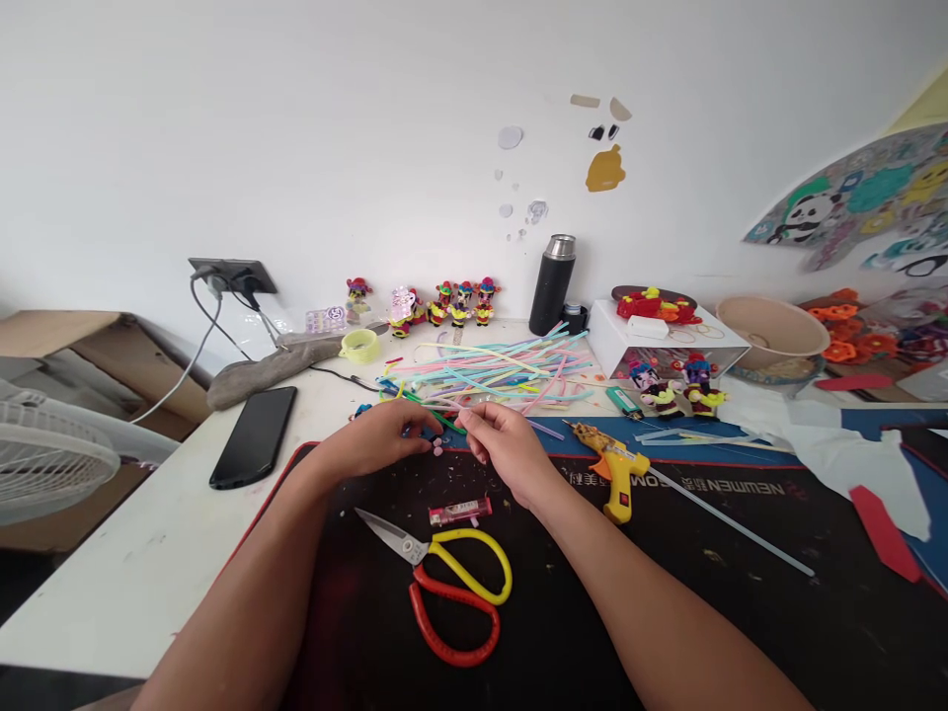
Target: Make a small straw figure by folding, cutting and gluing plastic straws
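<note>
My left hand (400, 433) is over the far edge of the black mat (548, 602), fingers curved down beside small pinkish pieces (437, 446). Whether it holds anything is hidden. To its right, my right hand (498, 439) is closed in a pinch; what sits between the fingertips is too small to name. Behind both hands lies a pile of pastel pipe cleaners (504, 370). Nearer me are a red lighter-like tube (460, 511) and scissors (436, 563) with one yellow and one red handle. A yellow glue gun (620, 474) rests right of my right hand.
A phone (254, 437) and yellow tape roll (359, 346) lie left. Small figurines (459, 304) and a black thermos (554, 286) stand by the wall. Right are a white box (667, 341), two figurines (700, 387), a bowl (771, 328) and tissue (851, 454). A fan (55, 454) stands far left.
</note>
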`<action>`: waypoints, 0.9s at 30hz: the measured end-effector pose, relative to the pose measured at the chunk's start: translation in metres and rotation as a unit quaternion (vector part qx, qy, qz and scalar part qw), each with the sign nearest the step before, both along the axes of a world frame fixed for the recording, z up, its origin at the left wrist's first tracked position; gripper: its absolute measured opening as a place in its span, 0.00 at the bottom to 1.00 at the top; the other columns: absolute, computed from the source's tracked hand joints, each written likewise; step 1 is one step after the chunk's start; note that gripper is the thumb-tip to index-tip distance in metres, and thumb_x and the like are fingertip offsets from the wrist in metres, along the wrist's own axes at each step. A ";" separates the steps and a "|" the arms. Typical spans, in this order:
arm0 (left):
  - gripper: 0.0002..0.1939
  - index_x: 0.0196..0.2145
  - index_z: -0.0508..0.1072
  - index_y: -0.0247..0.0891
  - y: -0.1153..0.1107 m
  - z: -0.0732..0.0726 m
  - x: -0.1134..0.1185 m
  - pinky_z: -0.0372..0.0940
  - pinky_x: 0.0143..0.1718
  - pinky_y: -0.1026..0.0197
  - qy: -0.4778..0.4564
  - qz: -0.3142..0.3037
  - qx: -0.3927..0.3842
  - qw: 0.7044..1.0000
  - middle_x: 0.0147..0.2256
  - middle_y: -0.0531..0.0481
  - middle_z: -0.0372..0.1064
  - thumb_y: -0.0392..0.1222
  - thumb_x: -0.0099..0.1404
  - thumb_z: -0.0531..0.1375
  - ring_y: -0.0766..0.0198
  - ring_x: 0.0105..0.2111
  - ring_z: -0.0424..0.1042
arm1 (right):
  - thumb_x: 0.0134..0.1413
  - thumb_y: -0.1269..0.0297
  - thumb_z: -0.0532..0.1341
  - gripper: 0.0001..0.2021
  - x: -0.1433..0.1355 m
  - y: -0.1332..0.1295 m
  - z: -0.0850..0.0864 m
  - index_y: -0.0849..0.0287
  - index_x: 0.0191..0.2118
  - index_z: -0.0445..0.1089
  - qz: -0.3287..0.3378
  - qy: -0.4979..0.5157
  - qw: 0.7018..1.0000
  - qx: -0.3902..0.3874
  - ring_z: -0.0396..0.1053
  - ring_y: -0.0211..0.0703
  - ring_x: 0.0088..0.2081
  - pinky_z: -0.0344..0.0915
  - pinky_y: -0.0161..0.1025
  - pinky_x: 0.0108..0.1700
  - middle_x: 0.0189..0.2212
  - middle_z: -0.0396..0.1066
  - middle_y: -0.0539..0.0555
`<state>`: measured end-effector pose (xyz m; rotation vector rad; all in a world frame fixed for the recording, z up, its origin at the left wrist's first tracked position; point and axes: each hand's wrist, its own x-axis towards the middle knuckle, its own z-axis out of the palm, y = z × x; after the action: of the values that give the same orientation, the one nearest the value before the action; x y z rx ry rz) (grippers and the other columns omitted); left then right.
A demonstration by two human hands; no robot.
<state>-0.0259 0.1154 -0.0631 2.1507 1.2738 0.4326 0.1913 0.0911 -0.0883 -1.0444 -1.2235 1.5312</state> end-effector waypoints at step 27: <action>0.12 0.41 0.81 0.42 0.003 -0.001 -0.001 0.62 0.37 0.60 0.083 -0.022 -0.011 0.996 0.34 0.49 0.75 0.47 0.66 0.59 0.57 0.34 0.71 | 0.59 0.50 0.63 0.15 -0.001 -0.001 -0.002 0.56 0.33 0.69 0.017 -0.047 0.998 0.037 0.58 0.37 0.21 0.54 0.36 0.26 0.18 0.63 0.44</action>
<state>-0.0267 0.1189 -0.0637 2.2289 1.3113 0.2240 0.1908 0.0900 -0.0906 -1.0629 -1.3584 1.4647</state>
